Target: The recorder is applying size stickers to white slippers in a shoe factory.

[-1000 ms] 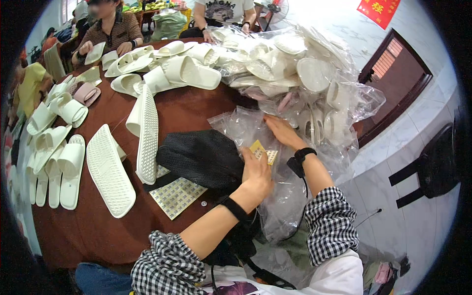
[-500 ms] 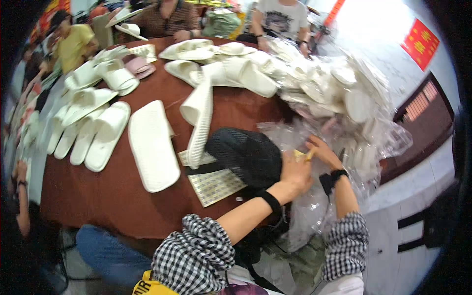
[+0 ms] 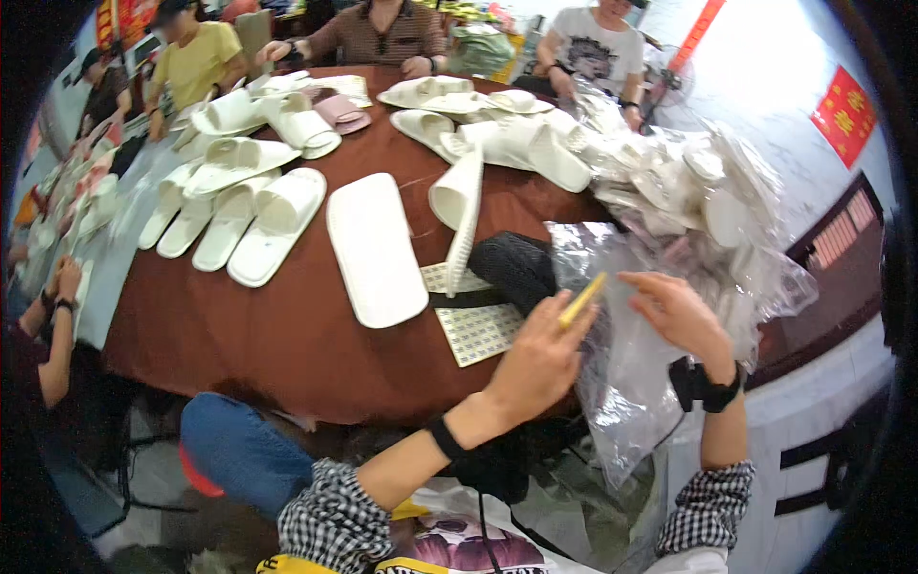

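My left hand (image 3: 540, 359) is closed, with a slim yellow stick-like piece (image 3: 581, 300) pinched between its fingers; I cannot make out its exact kind. To its right, my right hand (image 3: 677, 314) hovers with its fingers stretched out and holds nothing. Under and between both hands lies a crumpled clear plastic bag (image 3: 612, 383), hanging over the table's edge. A black mesh cap-like thing (image 3: 516, 268) sits just beyond my left hand. Left of that hand is a sheet of small stickers (image 3: 470, 337), partly covered by a black strap. A white slipper (image 3: 457, 206) stands on its side nearby.
On the brown table (image 3: 229, 344) lie a white slipper sole-up (image 3: 378, 251), several white slippers (image 3: 277, 227) at left and more at the back. A pink slipper (image 3: 341, 113) is among them. Bagged slippers (image 3: 703, 191) heap at right. Other people sit around the table.
My hands have moved apart, and the yellow piece stays in the left one. The right hand has let go and opened. My view has shifted, so the table sits further right.
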`<state>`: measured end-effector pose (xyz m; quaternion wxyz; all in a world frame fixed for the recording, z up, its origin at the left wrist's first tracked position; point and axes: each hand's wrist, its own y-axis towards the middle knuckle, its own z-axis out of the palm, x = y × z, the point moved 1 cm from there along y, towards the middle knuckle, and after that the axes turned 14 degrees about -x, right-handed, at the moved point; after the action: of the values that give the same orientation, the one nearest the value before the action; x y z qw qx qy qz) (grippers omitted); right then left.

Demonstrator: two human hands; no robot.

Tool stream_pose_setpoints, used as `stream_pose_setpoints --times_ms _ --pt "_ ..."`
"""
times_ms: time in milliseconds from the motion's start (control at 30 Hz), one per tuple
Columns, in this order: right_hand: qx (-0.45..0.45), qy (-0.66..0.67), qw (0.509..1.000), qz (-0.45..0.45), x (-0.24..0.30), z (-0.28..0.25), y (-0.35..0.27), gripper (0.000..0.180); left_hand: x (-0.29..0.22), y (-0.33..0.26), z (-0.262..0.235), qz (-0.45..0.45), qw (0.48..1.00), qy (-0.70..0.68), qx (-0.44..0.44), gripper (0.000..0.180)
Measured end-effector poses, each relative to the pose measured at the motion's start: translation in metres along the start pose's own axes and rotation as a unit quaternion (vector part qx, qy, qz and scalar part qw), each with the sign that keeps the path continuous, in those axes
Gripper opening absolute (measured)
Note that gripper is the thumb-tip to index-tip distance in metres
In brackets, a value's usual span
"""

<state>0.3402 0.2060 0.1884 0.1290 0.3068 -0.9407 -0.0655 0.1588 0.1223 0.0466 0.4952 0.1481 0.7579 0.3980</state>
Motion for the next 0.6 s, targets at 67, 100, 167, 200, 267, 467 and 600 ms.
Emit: stream_pose_setpoints --times_ms 67,100,167,200,267,467,600 --pt "0.028 -0.058 0.997 -0.043 -0.006 0.017 -0.012 0.049 0.000 -0.005 -0.011 -0.001 1.000 0.003 -0.004 0.065" --pt "0.025 -0.065 0.997 -0.029 -0.012 0.028 -0.014 0.049 -0.002 -0.010 -0.017 -0.010 1.000 0.002 -0.002 0.064" --pt "-0.041 -0.093 0.995 -0.011 -0.035 0.052 -0.016 0.058 0.000 -0.021 -0.021 -0.030 1.000 -0.006 0.005 0.063" --pt "-0.049 -0.102 0.994 -0.002 -0.056 0.064 -0.013 0.058 -0.003 -0.024 -0.026 -0.032 0.999 0.001 0.007 0.063" --pt "-0.067 -0.066 0.990 0.102 -0.113 0.089 -0.008 0.071 -0.002 -0.032 -0.033 -0.053 0.998 0.003 0.014 0.062" --pt "0.044 -0.069 0.971 0.225 -0.182 0.109 -0.020 0.085 0.008 -0.052 -0.057 -0.138 0.990 0.033 0.027 0.061" --pt "0.070 -0.091 0.981 0.156 -0.187 0.090 -0.006 0.072 -0.001 -0.049 -0.046 -0.107 0.993 0.031 0.039 0.061"
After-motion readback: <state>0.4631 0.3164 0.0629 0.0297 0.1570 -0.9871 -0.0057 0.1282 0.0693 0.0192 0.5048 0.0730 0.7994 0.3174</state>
